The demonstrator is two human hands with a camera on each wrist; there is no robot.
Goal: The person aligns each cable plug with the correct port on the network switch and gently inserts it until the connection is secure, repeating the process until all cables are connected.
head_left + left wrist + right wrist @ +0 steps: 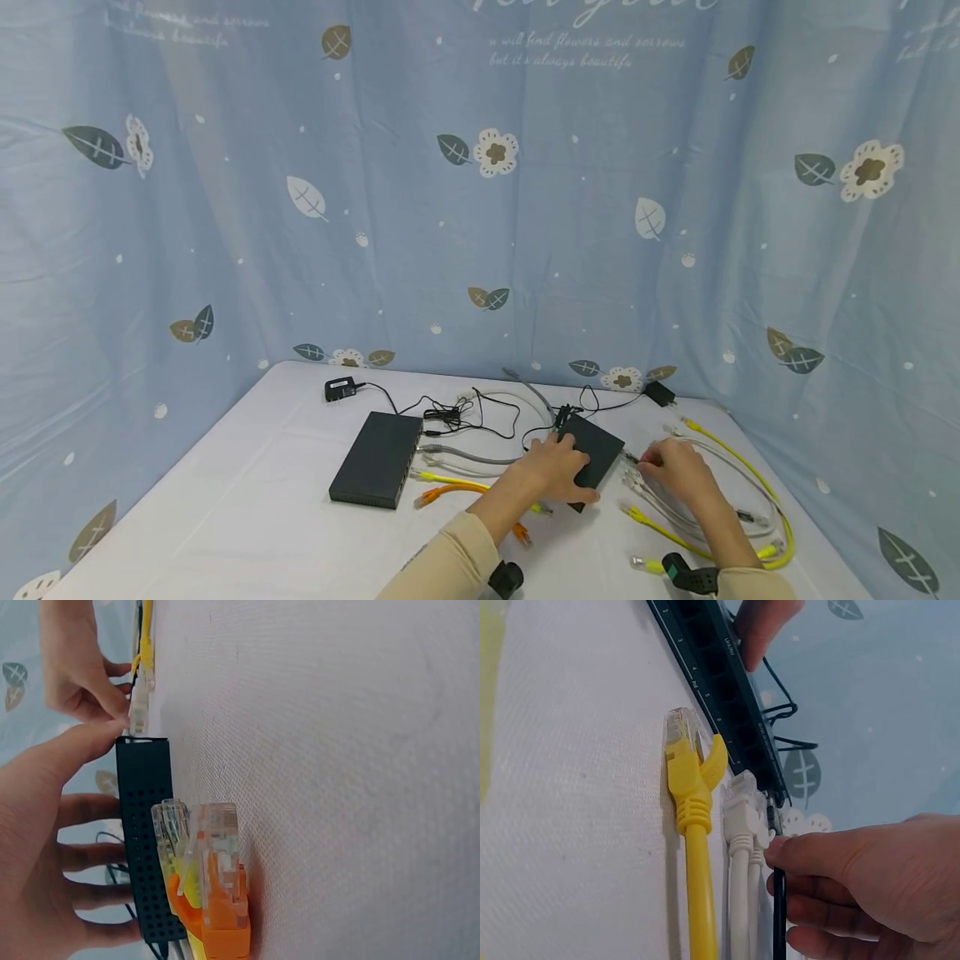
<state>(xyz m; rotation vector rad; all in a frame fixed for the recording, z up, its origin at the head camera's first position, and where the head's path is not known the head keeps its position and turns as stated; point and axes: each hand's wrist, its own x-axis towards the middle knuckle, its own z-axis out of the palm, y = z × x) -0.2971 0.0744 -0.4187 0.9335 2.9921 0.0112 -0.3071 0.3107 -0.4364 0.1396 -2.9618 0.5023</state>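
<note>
A black network switch [602, 448] lies at an angle on the table's right side. My left hand [553, 468] holds it from above, fingers spread and thumb at the near edge. Thumb and fingers of my right hand [840, 885] pinch a black cable [779, 919] close to its plug. That plug is at the end of the switch's port row in the right wrist view; how far it sits in the port is hard to see. Beside it lie white cable plugs [741, 817] and a yellow cable plug [690, 780], apart from the ports.
Another black switch [377, 458] lies to the left, with grey, white, yellow and orange cables [438, 493] by its port side. Two black power adapters [340, 388] rest at the back with tangled cords. Looped yellow cable [787, 533] lies right of my right hand. A curtain hangs behind.
</note>
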